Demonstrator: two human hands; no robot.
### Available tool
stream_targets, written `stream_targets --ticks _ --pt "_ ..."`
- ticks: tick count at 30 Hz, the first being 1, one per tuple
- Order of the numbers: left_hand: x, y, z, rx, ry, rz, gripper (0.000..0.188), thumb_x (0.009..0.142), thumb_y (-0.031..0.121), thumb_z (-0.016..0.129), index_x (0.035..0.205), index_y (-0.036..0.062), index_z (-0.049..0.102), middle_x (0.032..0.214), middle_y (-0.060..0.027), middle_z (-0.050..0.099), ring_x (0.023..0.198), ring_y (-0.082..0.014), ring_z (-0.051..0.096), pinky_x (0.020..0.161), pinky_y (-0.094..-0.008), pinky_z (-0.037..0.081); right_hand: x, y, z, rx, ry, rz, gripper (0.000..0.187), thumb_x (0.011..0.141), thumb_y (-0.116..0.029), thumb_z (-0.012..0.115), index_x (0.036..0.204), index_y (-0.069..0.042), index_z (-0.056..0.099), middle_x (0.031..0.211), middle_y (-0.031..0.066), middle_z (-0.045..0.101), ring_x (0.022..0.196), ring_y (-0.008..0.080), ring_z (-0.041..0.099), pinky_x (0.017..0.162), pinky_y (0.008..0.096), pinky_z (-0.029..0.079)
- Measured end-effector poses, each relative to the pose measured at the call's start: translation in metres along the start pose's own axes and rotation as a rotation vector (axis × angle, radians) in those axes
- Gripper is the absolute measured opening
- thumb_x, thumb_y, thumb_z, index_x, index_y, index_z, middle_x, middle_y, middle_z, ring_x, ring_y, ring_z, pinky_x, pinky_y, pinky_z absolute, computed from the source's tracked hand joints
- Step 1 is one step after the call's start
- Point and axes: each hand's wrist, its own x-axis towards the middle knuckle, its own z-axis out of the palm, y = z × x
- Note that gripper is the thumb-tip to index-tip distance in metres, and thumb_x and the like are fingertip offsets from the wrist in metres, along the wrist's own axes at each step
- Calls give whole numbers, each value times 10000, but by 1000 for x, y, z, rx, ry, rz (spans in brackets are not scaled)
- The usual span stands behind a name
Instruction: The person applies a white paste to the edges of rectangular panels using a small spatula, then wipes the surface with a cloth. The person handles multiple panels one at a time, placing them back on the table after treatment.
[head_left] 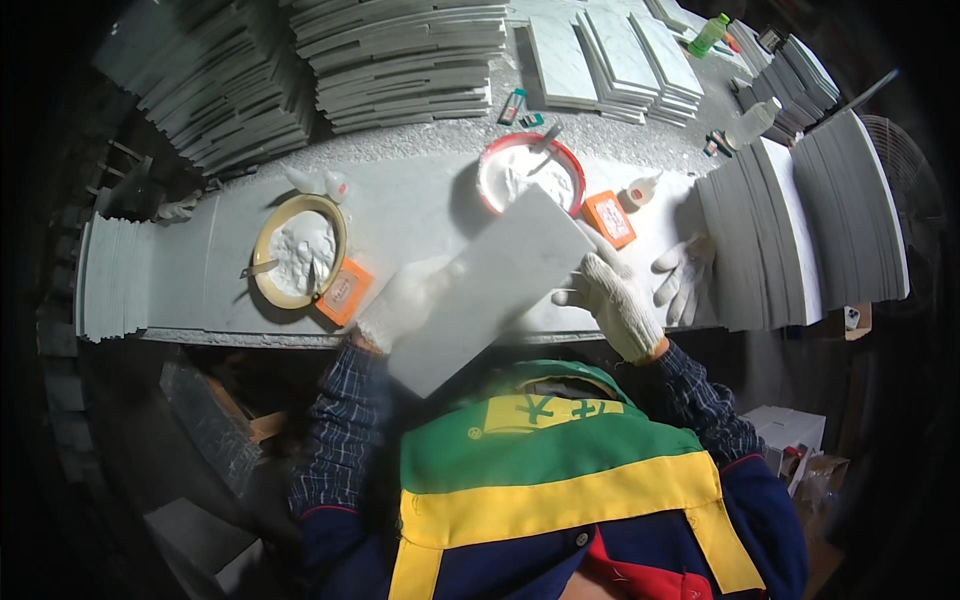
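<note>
A pale grey rectangular stone tile (490, 295) is held up at a slant over the front edge of the bench. My left hand (402, 302), in a white knitted glove, grips its left side; some of the fingers are hidden by the tile. Close to the tile's right corner is my right hand (622, 305), also gloved, with its fingers apart and not closed on the tile. Behind the tile stands a red-rimmed bowl (490, 165) of white paste with a tool in it. An orange box (610, 220) lies beside that bowl.
To the left, a yellowish bowl (262, 245) holds white paste and a spatula, next to another orange box (345, 292). A loose glove (688, 278) lies at right by upright tiles (755, 240). Tall tile stacks (400, 60) line the back. Small bottles (643, 190) stand about.
</note>
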Motion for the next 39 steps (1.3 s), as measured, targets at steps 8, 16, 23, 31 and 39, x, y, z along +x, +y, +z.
stream_targets --ticks 8,16,23,31,39 --pt "22 -14 8 277 -153 56 370 1098 308 570 1237 -5 709 1081 -102 752 999 -178 686 904 -341 543 -38 54 -42 108 227 152 246 1071 -300 611 1072 -58 654 941 29 644 763 133 636 697 354 592" --pt "-23 -33 -15 202 604 151 353 1061 152 577 1356 -39 608 1308 -138 679 1228 -227 632 1083 -371 492 -65 152 -113 -177 275 3 275 1082 -300 562 1208 -57 590 1152 107 673 853 264 680 747 409 606" --pt "-76 -59 45 -735 637 -41 672 1049 323 602 1596 45 330 1589 -137 472 1484 -303 425 1246 -500 291 -59 128 -71 370 446 139 326 888 -239 804 939 -30 560 847 156 562 752 330 591 706 428 534" --pt "-23 -72 79 -1512 170 -402 352 1021 294 693 1319 121 618 1267 -12 693 1162 -193 664 942 -377 564 -42 89 -43 19 175 161 250 992 -215 696 1142 -32 613 1064 69 640 890 192 647 832 373 578" --pt "-23 -72 63 -1307 241 -228 423 1042 322 666 1366 64 580 1342 -69 648 1257 -244 625 1106 -414 519 -28 51 -42 -487 211 -7 1075 707 -178 914 1603 22 354 1401 230 600 1271 255 604 1097 369 475"
